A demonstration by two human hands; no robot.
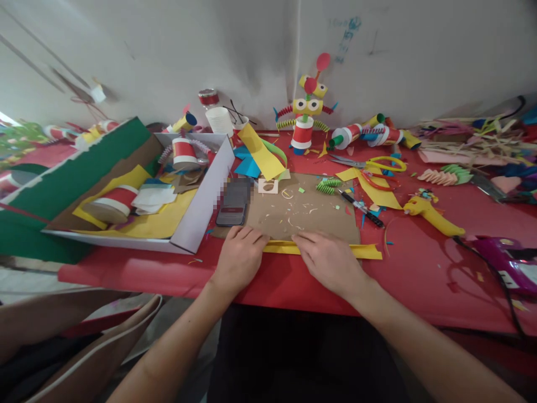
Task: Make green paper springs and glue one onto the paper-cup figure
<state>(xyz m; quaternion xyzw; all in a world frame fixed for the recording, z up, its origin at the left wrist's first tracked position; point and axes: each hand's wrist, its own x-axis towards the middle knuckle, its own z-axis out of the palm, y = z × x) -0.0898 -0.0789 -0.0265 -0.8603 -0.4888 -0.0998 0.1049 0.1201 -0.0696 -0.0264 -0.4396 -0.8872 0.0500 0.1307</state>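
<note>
A folded strip of yellow paper [282, 247] lies along the front edge of a brown cardboard sheet [268, 215]. My left hand [240, 254] grips its left end, fingers curled over the paper. Further right, my right hand [329, 258] presses on the strip with bent fingers, and the strip's right end sticks out past it. The thumbs are mostly hidden. Small paper scraps are scattered over the cardboard. Behind my left hand lies a phone [232, 202]. A craft knife [361, 208] and a green pleated paper strip [328, 186] rest at the cardboard's right side.
At left stands a white and green box [201, 215] with paper pieces and a cup figure inside. Paper cup robots [302, 133] line the wall. Yellow-handled scissors [380, 163] and a yellow glue gun [434, 215] with a black cord lie right. Another person's legs [92, 319] are at lower left.
</note>
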